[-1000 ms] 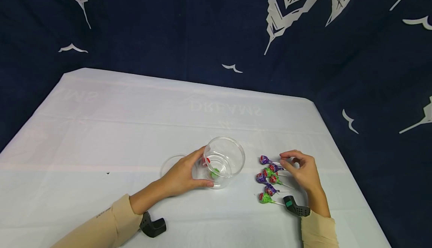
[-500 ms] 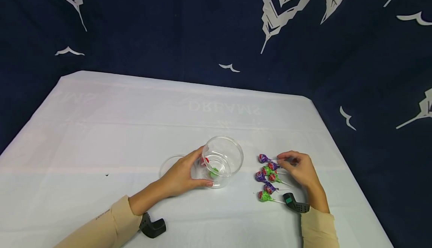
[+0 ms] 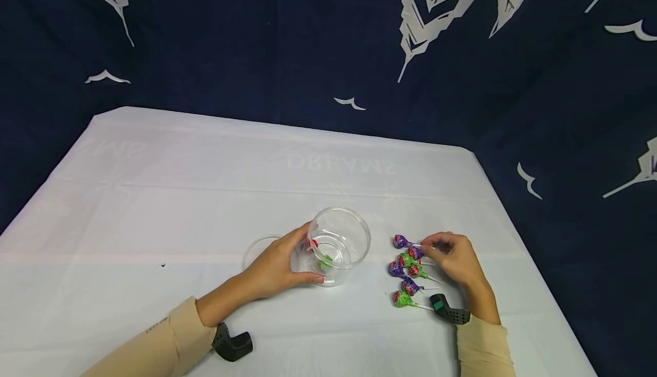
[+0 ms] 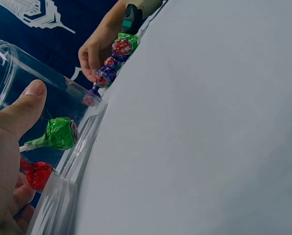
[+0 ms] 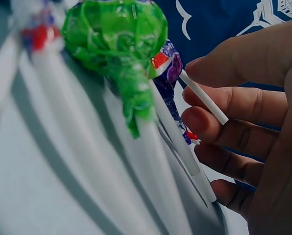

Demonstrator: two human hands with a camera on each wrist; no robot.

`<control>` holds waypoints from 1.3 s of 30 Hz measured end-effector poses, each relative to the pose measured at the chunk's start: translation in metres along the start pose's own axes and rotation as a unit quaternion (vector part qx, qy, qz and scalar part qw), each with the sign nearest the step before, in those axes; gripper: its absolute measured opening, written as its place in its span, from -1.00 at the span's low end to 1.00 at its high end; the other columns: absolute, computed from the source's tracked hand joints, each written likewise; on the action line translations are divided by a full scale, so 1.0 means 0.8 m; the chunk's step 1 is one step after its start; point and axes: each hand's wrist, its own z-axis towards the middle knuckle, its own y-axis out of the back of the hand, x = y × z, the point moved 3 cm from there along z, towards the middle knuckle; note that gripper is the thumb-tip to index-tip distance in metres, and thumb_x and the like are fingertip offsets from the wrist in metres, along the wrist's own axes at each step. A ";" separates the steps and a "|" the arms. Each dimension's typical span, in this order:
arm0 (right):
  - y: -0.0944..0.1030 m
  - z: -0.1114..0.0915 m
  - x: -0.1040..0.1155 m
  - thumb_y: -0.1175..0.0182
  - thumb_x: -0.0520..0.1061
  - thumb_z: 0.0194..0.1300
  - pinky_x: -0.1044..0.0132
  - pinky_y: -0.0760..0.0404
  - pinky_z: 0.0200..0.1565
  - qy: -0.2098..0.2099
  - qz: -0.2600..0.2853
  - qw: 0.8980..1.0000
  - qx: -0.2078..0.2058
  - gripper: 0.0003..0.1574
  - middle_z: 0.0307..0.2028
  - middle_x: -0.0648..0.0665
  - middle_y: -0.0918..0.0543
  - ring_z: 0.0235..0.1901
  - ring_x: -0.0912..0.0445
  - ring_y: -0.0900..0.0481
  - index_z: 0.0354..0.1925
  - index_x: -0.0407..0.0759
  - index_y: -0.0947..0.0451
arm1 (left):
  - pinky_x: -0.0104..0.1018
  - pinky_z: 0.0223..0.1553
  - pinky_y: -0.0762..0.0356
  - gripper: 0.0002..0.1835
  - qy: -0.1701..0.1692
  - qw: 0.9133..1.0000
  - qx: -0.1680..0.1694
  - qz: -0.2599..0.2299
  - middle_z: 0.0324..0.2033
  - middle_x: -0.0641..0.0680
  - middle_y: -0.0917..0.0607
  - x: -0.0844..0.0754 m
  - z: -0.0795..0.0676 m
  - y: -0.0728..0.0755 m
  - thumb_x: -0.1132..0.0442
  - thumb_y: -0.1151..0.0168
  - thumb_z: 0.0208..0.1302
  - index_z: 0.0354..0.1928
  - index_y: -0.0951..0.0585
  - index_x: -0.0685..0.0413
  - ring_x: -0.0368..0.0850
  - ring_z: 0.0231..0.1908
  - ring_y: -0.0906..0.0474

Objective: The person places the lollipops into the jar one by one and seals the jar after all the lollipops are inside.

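Around the side of a clear plastic cup [image 3: 363, 246], my left hand [image 3: 277, 266] curls its thumb and fingers. The cup holds a green-wrapped lollipop [image 4: 60, 133] and a red-wrapped lollipop [image 4: 38, 175]. To the right of the cup lie several purple and green lollipops, heads toward the cup. My right hand [image 3: 457, 260] pinches the white stick [image 5: 208, 101] of the farthest purple lollipop [image 3: 400, 241] between thumb and index finger. In the right wrist view, a green lollipop [image 5: 116, 36] and other sticks stand close to the camera and partly hide the purple wrapper.
A clear round lid [image 3: 245, 253] lies on the white cloth just left of the cup, partly behind my left hand. The nearest green lollipop [image 3: 402, 299] lies close to the right wrist camera [image 3: 449, 310]. A dark blue printed curtain [image 3: 231, 40] hangs behind the table.
The right hand's fingers have closed in slightly on the stick of the far purple lollipop. My left hand and the cup stay put; the head view has shifted a little.
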 end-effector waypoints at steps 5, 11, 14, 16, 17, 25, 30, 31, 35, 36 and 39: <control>0.001 0.000 0.001 -0.36 -0.31 0.10 0.46 -0.49 -0.22 0.001 0.001 1.000 0.003 -0.95 -0.38 -0.14 -0.72 -0.30 0.18 -0.55 -0.41 -0.31 -0.70 | 0.01 0.32 -0.34 0.10 -0.006 1.000 -0.003 0.000 0.34 0.05 -0.44 -0.001 0.000 0.000 -0.07 -0.59 -0.04 0.50 -0.20 0.04 -0.01 0.33 -0.35; 0.002 -0.001 0.004 -0.38 -0.29 0.11 0.43 -0.52 -0.19 -0.001 0.003 1.000 0.011 -0.94 -0.38 -0.12 -0.72 -0.28 0.14 -0.57 -0.40 -0.31 -0.71 | -0.01 0.32 -0.33 0.09 -0.009 1.000 -0.003 -0.001 0.34 0.05 -0.44 -0.002 0.000 0.001 -0.07 -0.58 -0.04 0.50 -0.20 0.05 -0.02 0.33 -0.35; 0.002 -0.001 0.004 -0.37 -0.30 0.12 0.43 -0.51 -0.19 -0.003 0.002 1.000 0.014 -0.95 -0.37 -0.13 -0.72 -0.29 0.16 -0.56 -0.40 -0.31 -0.71 | 0.00 0.31 -0.34 0.08 -0.010 1.000 -0.003 -0.001 0.33 0.04 -0.45 -0.002 0.000 0.001 -0.08 -0.57 -0.02 0.49 -0.20 0.05 -0.01 0.32 -0.36; 0.002 -0.001 0.004 -0.37 -0.30 0.13 0.42 -0.51 -0.20 -0.004 0.002 1.000 0.015 -0.95 -0.37 -0.13 -0.72 -0.30 0.17 -0.56 -0.39 -0.31 -0.71 | 0.01 0.30 -0.35 0.07 -0.010 1.000 -0.002 0.000 0.33 0.03 -0.45 -0.002 0.000 0.000 -0.09 -0.56 -0.01 0.49 -0.20 0.05 -0.01 0.31 -0.37; 0.002 -0.001 0.003 -0.37 -0.30 0.13 0.43 -0.50 -0.20 -0.005 0.002 1.000 0.016 -0.94 -0.37 -0.13 -0.72 -0.30 0.17 -0.55 -0.39 -0.32 -0.70 | 0.01 0.31 -0.35 0.07 -0.009 1.000 -0.002 0.000 0.32 0.03 -0.45 -0.002 0.000 0.001 -0.09 -0.56 -0.01 0.49 -0.20 0.04 -0.01 0.31 -0.37; 0.000 0.000 0.000 -0.33 -0.30 0.18 0.47 -0.47 -0.21 -0.002 -0.006 1.000 0.015 -0.93 -0.39 -0.12 -0.70 -0.32 0.18 -0.54 -0.43 -0.30 -0.68 | -0.04 0.33 -0.33 0.09 -0.001 1.000 -0.001 0.001 0.33 0.02 -0.45 -0.001 0.000 0.001 -0.05 -0.59 -0.04 0.49 -0.21 0.04 -0.06 0.32 -0.35; 0.001 0.001 0.004 -0.29 -0.33 0.20 0.47 -0.43 -0.27 0.001 -0.002 1.000 -0.002 -0.93 -0.41 -0.13 -0.68 -0.37 0.19 -0.50 -0.42 -0.33 -0.67 | -0.05 0.33 -0.33 0.09 -0.004 1.000 -0.002 0.000 0.33 0.02 -0.45 0.000 0.000 0.000 -0.05 -0.59 -0.04 0.49 -0.21 0.04 -0.06 0.33 -0.35; 0.001 0.001 0.004 -0.29 -0.34 0.20 0.47 -0.42 -0.28 0.002 0.000 1.000 -0.009 -0.93 -0.41 -0.14 -0.68 -0.37 0.20 -0.49 -0.42 -0.34 -0.67 | -0.05 0.33 -0.32 0.09 -0.004 1.000 -0.002 -0.001 0.33 0.02 -0.45 0.001 0.000 0.000 -0.05 -0.59 -0.03 0.50 -0.21 0.04 -0.06 0.33 -0.35; 0.002 0.001 0.007 -0.31 -0.37 0.19 0.50 -0.41 -0.30 0.006 0.003 0.999 -0.046 -0.94 -0.41 -0.18 -0.68 -0.39 0.24 -0.46 -0.41 -0.40 -0.66 | -0.04 0.33 -0.32 0.09 -0.005 1.000 0.001 -0.003 0.34 0.02 -0.44 0.001 0.000 -0.001 -0.06 -0.58 -0.03 0.50 -0.20 0.04 -0.06 0.33 -0.35; 0.002 0.001 0.007 -0.31 -0.37 0.19 0.50 -0.41 -0.29 0.005 0.004 0.998 -0.056 -0.94 -0.41 -0.19 -0.68 -0.39 0.25 -0.45 -0.40 -0.41 -0.66 | -0.04 0.33 -0.32 0.09 -0.005 1.000 0.002 -0.003 0.33 0.02 -0.44 0.001 0.000 -0.001 -0.07 -0.58 -0.03 0.50 -0.20 0.04 -0.06 0.33 -0.35; 0.002 0.001 0.010 -0.32 -0.36 0.19 0.46 -0.41 -0.28 0.006 0.007 0.996 -0.086 -0.93 -0.39 -0.22 -0.68 -0.38 0.28 -0.44 -0.40 -0.42 -0.65 | -0.03 0.33 -0.33 0.09 -0.007 1.000 0.001 0.000 0.33 0.03 -0.45 0.001 0.000 -0.001 -0.08 -0.58 -0.03 0.50 -0.20 0.04 -0.05 0.32 -0.36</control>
